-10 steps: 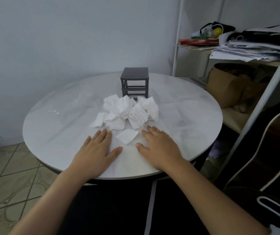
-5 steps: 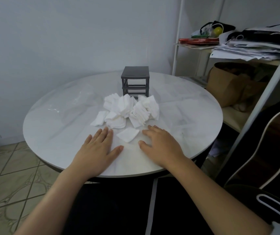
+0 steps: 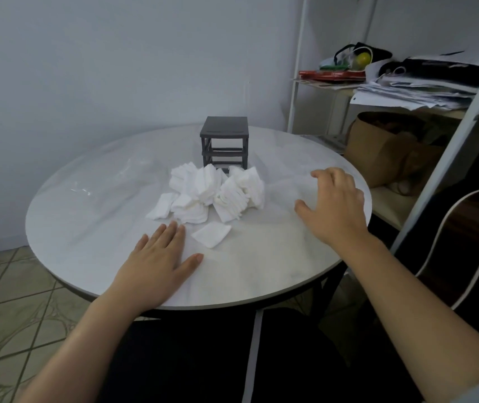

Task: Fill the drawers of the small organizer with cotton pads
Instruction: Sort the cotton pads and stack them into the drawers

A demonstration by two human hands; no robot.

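A small dark grey organizer (image 3: 224,144) stands upright near the far side of the round white table (image 3: 93,234). A heap of square white cotton pads (image 3: 218,193) lies in front of it, hiding its lowest part. One pad (image 3: 211,234) lies apart, nearer to me. My left hand (image 3: 156,263) rests flat on the table, fingers together, just left of that single pad. My right hand (image 3: 334,205) hovers above the table to the right of the heap, fingers spread, holding nothing.
A white metal shelf (image 3: 406,94) with papers and bags stands to the right, with a brown paper bag (image 3: 383,149) below it. A guitar (image 3: 470,245) leans at the right edge. A wall runs behind the table. The floor at left is tiled.
My right hand has lifted off the table and moved right and away from me, away from the single pad. My left hand stays flat where it was.
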